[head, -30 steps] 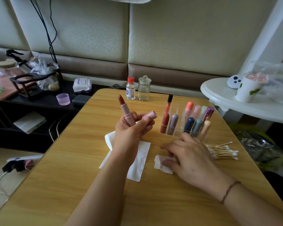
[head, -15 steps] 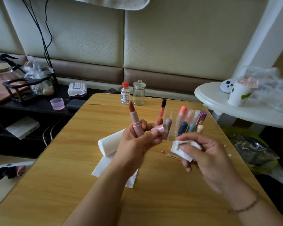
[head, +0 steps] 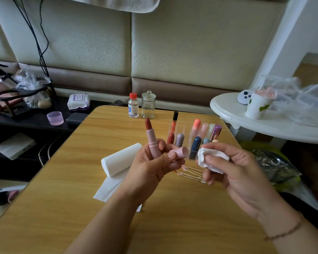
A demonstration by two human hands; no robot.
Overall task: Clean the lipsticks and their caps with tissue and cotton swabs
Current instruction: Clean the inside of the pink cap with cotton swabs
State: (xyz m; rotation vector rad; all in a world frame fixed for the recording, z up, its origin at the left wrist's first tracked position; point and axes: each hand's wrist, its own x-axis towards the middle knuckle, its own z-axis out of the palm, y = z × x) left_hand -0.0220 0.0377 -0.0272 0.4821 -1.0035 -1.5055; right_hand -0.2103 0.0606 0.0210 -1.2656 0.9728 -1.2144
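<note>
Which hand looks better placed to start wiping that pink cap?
The right hand: it already pinches the folded tissue just beside the cap. The left hand grips both lipstick and cap.

Light: soft, even daylight, rather dim.
Source: seems to come from the right, where the white side table (head: 264, 123) is brightest.
Shadows: faint and diffuse under the hands (no hard edges); the shelf (head: 26, 121) at left sits in deep shade.
Glare: mild sheen on the wooden table (head: 62, 208).
Distortion: wide-angle bending at the edges.
Focus: centre fairly sharp, corners smeared.
</note>
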